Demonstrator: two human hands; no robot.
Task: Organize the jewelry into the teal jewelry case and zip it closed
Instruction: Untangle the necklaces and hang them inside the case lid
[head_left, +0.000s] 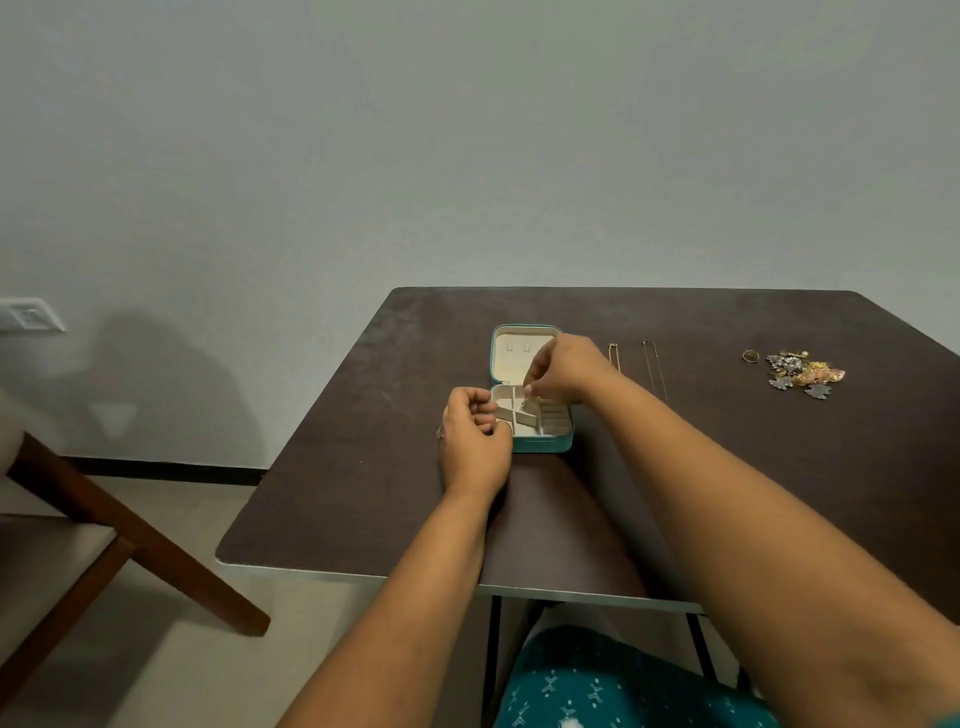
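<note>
Plainly unlabelled, the open teal case (535, 442) sits under both hands: right hand (563, 370) pinches perhaps a chain (527, 402); left hand (475, 436) is curled, its grip unclear.

Both bare forearms reach forward. Left hand (474, 431): fingers curled inward, knuckles up. Right hand (563, 370): higher, fingertips pinched together, pointing down.

A dark brown table (727, 467) carries everything. The open teal jewelry case (540, 444) lies centrally. At three o'clock lie two chains (653, 371), a ring (750, 356) and heaped jewelry (802, 374).
</note>
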